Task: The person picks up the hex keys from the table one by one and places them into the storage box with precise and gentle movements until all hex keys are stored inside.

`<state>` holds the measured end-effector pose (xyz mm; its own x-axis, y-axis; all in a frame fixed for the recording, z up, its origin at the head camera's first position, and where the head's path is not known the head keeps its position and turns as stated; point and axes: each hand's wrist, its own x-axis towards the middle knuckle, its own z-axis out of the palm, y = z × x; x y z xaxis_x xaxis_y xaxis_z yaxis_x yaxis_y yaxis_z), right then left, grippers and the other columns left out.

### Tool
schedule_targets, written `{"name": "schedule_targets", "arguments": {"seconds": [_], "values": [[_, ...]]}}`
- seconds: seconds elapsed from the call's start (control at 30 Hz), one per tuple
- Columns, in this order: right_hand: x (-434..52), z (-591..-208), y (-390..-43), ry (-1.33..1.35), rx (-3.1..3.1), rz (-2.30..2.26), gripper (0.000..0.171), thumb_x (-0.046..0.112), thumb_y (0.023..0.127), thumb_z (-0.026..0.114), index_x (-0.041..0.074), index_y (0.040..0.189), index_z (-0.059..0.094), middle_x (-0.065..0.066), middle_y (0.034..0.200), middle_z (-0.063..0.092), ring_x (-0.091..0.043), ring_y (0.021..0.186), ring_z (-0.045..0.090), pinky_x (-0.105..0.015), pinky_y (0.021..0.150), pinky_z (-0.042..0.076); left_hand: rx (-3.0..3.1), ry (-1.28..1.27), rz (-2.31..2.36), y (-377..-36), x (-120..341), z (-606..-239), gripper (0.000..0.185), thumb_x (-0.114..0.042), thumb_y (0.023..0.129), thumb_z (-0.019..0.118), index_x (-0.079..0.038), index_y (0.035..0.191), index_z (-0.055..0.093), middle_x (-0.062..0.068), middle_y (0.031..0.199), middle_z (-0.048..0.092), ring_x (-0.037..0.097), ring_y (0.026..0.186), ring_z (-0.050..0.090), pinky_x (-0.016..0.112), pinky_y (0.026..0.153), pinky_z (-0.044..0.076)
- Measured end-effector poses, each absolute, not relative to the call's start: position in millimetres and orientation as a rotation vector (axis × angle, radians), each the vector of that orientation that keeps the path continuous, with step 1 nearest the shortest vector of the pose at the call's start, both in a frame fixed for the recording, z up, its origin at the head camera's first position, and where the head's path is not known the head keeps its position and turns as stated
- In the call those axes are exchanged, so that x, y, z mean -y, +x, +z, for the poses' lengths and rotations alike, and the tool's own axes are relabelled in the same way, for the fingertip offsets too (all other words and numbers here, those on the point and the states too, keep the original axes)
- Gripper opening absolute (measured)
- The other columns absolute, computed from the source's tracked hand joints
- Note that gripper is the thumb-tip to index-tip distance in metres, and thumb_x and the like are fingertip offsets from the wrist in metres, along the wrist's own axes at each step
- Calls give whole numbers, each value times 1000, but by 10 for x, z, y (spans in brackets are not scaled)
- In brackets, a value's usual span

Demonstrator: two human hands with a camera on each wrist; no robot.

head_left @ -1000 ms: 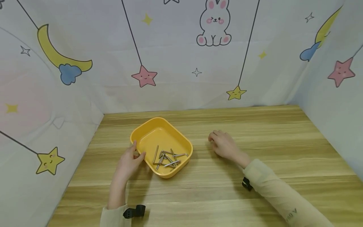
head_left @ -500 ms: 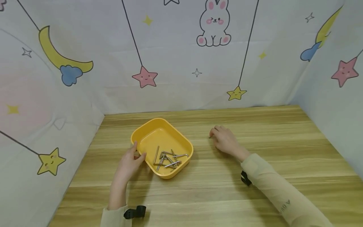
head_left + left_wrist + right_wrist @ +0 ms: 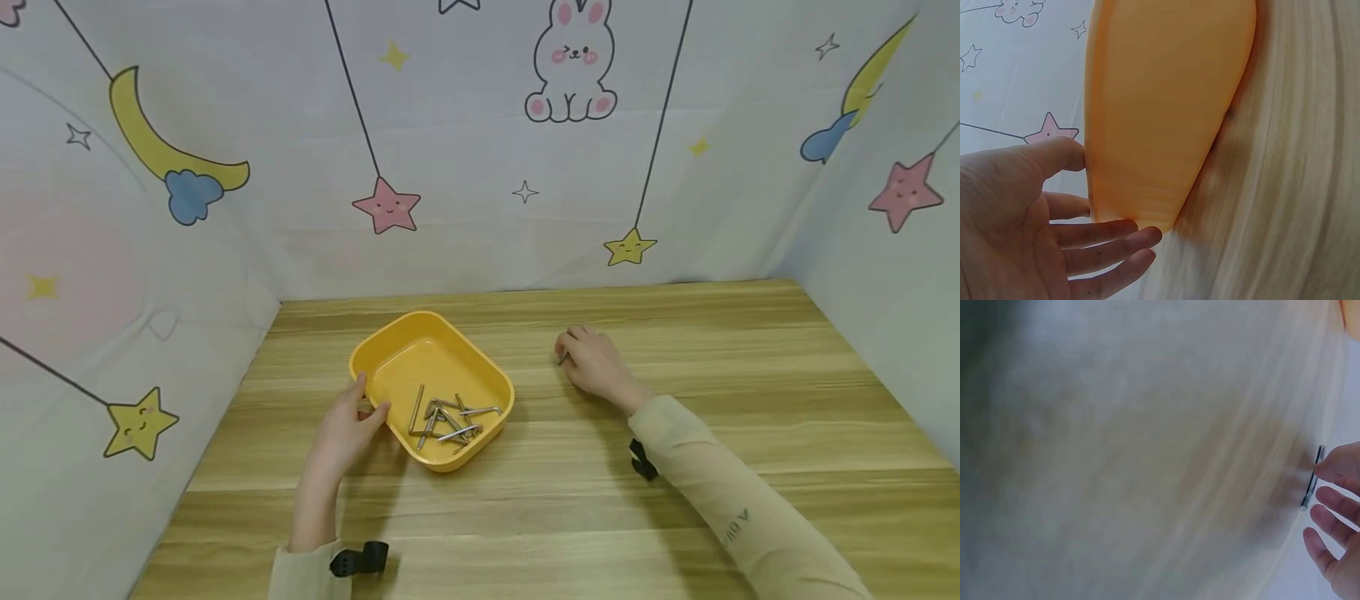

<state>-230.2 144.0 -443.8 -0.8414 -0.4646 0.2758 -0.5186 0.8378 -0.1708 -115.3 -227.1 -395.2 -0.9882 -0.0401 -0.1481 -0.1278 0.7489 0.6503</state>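
Note:
A yellow tray (image 3: 427,367) stands on the table at left of centre, with several silver hex keys (image 3: 450,421) heaped in its near part. Against the tray's left side rests my left hand (image 3: 342,429); in the left wrist view its thumb touches the rim and the other fingers lie loosely straight along the outer wall. To the right of the tray, just above the wood, my right hand (image 3: 596,364) pinches a small silver hex key (image 3: 1314,478). Only a short piece of that key (image 3: 562,358) shows in the head view; the fingers hide the rest.
The wood-grain table (image 3: 525,517) reaches back to a white cloth backdrop (image 3: 480,150) printed with stars, moons and a rabbit. Cloth also closes off the left and right sides. A black wrist-camera mount (image 3: 360,559) sits at the left cuff, another (image 3: 642,460) at the right.
My right hand has shifted slightly away from me, and a hex key now shows at its fingertips where none was visible a second ago. The left hand stays at the tray.

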Motion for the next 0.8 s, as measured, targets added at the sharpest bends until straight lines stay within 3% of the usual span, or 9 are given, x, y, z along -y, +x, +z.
{"name": "schedule_targets", "arguments": {"seconds": [0.53, 0.8], "values": [[-1468, -4391, -2379, 746, 2884, 413, 12, -5, 82, 59, 5, 88, 61, -10, 92, 60, -31, 95, 57, -41, 79, 49, -2821, -141, 1063, -1160, 2261, -3941, 72, -31, 99, 50, 0, 153, 14, 28, 152, 31, 37, 115, 58, 52, 96, 47], [-1481, -4394, -2424, 706, 2945, 425, 13, -6, 82, 57, 6, 86, 58, -8, 87, 56, -28, 90, 54, -38, 73, 46, -2816, -156, 1061, -1167, 2237, -3929, 72, -31, 99, 50, -1, 153, 14, 28, 152, 30, 37, 115, 58, 51, 96, 47]]}}
